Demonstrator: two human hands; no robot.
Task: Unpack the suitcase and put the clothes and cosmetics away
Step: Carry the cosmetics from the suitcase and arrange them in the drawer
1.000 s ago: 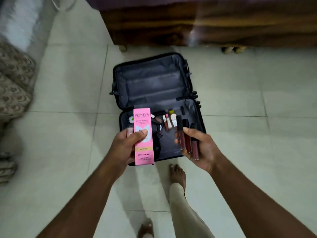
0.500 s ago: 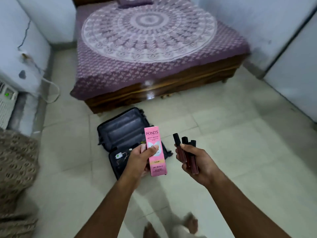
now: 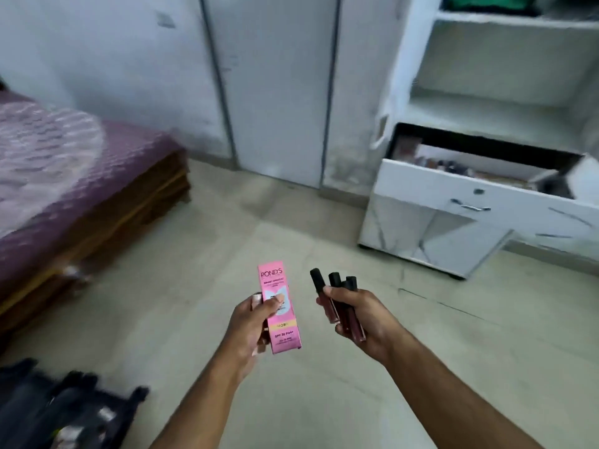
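Note:
My left hand point(image 3: 249, 325) grips an upright pink Pond's carton point(image 3: 281, 319), with another small cosmetic item tucked behind it. My right hand point(image 3: 359, 319) holds three dark-capped lip gloss tubes point(image 3: 337, 306) bunched together, caps pointing up. Both hands are held out in front of me above the floor. The open black suitcase point(image 3: 64, 413) lies at the bottom left, blurred, with a few items still visible inside. A white cabinet's pulled-out drawer point(image 3: 470, 202) stands at the right, holding several cosmetics.
A bed with a purple patterned cover point(image 3: 64, 176) on a wooden frame fills the left. White wardrobe doors point(image 3: 275, 92) stand at the back. Open white shelves point(image 3: 505, 76) rise above the drawer, with folded clothes on top. Beige tiled floor point(image 3: 324, 241) lies between me and the cabinet.
The view has swung right from the suitcase and bed toward the wardrobe and open drawer. Both hands keep the same items and hold.

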